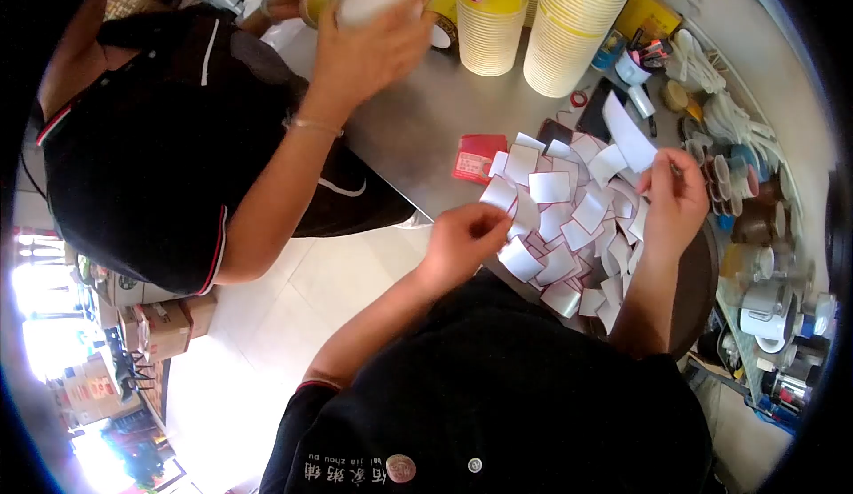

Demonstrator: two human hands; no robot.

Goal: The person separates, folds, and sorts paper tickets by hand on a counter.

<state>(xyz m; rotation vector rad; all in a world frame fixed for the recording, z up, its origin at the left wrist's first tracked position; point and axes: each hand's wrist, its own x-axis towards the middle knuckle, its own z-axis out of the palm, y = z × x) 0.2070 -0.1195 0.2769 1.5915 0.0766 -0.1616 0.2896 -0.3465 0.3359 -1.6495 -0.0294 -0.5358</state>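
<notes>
Many small white paper pieces with red edges [551, 187] lie in a loose pile on the metal counter. My right hand [675, 194] pinches the lower end of a long white paper strip [629, 134], raised over the pile's right side. At the pile's left edge is my left hand [466, 241], thumb and fingers pressed together; whatever may be between its fingertips is too small to make out. A red packet [480, 156] lies on the counter just left of the pile.
At left, a co-worker in black [160, 156] holds a yellow-and-white container. Tall stacks of paper cups [569, 32] stand at the back. A pen cup [633, 69], a dark phone [600, 107] and crowded shelf items line the right side.
</notes>
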